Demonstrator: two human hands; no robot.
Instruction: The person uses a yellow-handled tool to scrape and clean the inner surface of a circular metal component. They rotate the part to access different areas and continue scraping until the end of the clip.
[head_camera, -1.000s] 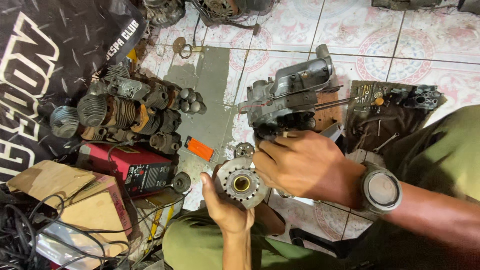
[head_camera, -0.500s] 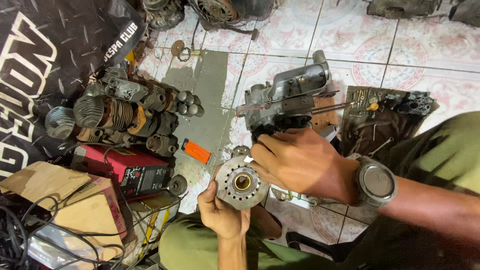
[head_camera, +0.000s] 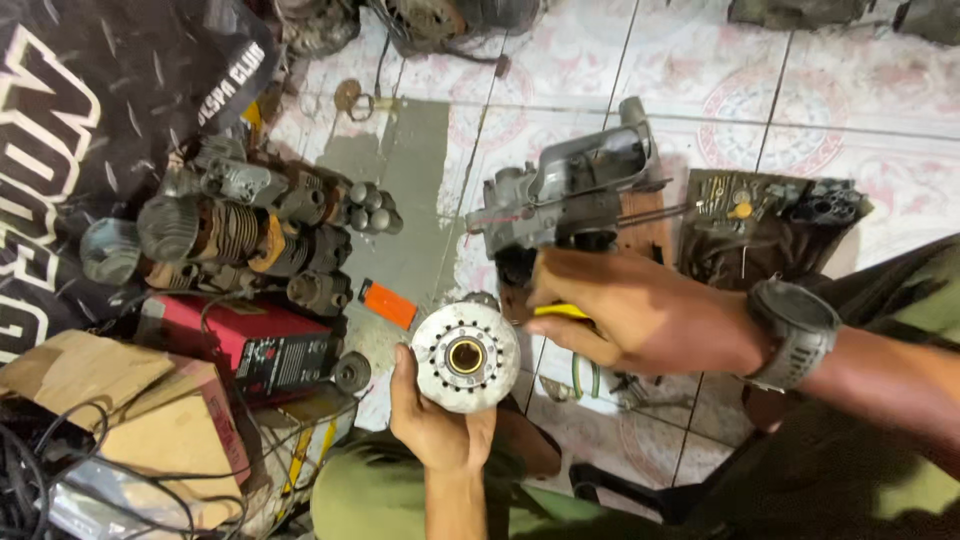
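My left hand (head_camera: 437, 425) holds a round grey metal disc (head_camera: 466, 357) with a brass-coloured centre hole and a ring of small holes, face up toward the camera. My right hand (head_camera: 640, 312), with a grey wristwatch (head_camera: 797, 328) on the wrist, is closed around a tool with a yellow handle (head_camera: 560, 311) just right of the disc. Right behind the right hand a grey engine casing (head_camera: 575, 200) stands on the tiled floor.
A pile of old engine cylinders and parts (head_camera: 250, 235) lies at left, in front of a black banner (head_camera: 90, 150). A red machine box (head_camera: 245, 345), an orange lighter (head_camera: 389, 304), cardboard (head_camera: 110, 400), cables and a dark tool roll (head_camera: 760, 220) surround me.
The right hand has pulled back to the right off the disc, now showing a yellow handle in its grip. The left hand keeps the disc, whose face is fully uncovered.
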